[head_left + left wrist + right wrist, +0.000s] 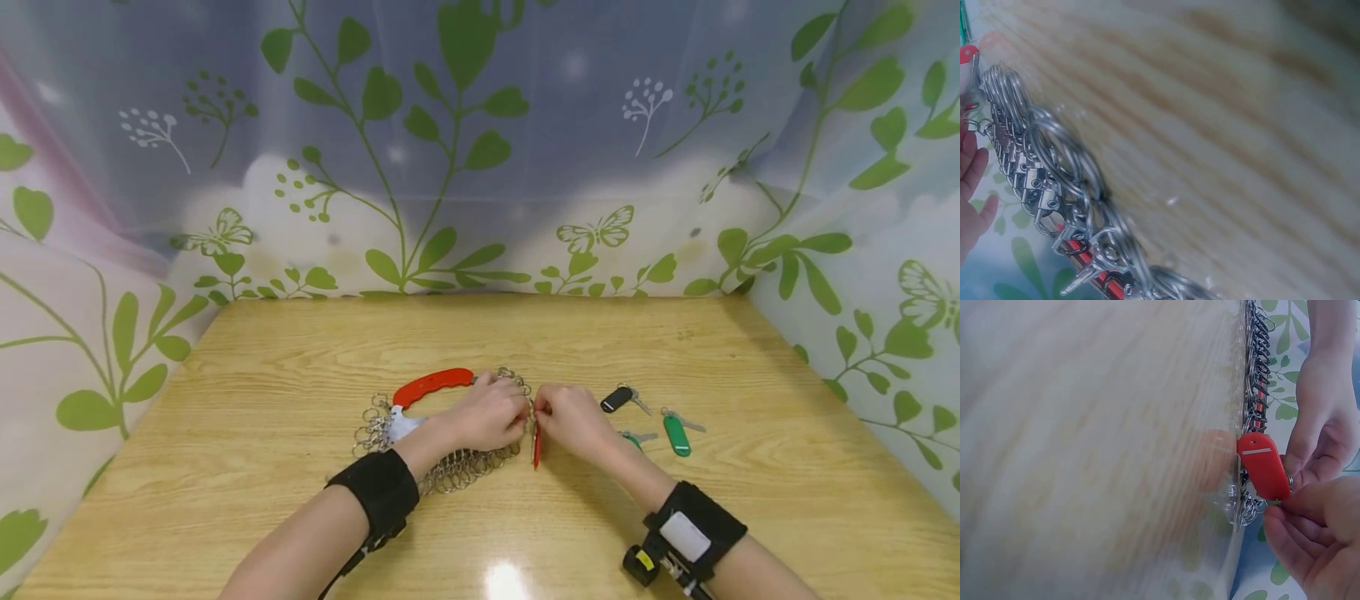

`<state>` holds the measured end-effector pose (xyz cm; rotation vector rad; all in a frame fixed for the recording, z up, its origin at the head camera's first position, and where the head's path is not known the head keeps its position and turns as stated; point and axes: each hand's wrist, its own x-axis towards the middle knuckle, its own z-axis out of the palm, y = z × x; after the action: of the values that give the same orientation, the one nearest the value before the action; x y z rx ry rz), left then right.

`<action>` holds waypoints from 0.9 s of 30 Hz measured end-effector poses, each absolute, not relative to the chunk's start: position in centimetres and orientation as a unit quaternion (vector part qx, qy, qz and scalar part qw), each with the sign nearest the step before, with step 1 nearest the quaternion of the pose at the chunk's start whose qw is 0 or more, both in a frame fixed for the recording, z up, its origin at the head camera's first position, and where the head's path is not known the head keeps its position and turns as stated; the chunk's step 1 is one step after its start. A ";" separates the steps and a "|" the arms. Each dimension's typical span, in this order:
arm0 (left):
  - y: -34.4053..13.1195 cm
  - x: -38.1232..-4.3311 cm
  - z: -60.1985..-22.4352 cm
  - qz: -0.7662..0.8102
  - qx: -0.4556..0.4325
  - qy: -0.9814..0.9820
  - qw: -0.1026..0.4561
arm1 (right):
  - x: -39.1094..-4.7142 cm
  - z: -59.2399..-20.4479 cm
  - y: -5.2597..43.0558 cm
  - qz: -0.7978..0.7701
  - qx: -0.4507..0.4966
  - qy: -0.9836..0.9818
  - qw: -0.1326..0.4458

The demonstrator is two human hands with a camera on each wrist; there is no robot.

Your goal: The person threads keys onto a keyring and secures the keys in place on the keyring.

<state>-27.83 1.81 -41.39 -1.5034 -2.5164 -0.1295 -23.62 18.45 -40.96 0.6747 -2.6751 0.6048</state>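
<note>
A large key-ring holder with a red handle lies on the table, its lower edge lined with many small metal rings and clips. My left hand reaches over it and pinches a small metal ring at its right end. My right hand meets the left there, pinching the end of a red key tag by its ring between thumb and finger. In the right wrist view the tag stands beside the holder's clips. A key near it is partly hidden. Fingers of the left hand show at the left wrist view's edge.
To the right lie a black key tag with a key, a green key tag with a key, and another green tag partly hidden by the right forearm. Patterned curtains enclose the wooden table.
</note>
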 end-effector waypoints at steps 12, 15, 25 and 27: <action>2.0 -27.8 -41.0 -0.066 -0.503 -0.857 0.087 | -23.3 -41.5 18.3 0.247 0.249 -0.921 0.169; 2.0 -27.9 -40.9 -0.066 -0.503 -0.858 0.083 | -23.4 -41.8 18.4 0.240 0.264 -0.915 0.189; 2.0 -27.9 -40.7 -0.050 -0.502 -0.861 0.068 | -23.4 -41.5 18.2 0.225 0.311 -0.896 0.223; 2.0 -27.9 -40.7 -0.051 -0.498 -0.863 0.062 | -23.4 -41.3 18.2 0.224 0.313 -0.896 0.221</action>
<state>-27.89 1.99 -40.69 -1.5069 -2.6100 -0.1553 -23.37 18.18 -41.33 0.8658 -2.4772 0.6188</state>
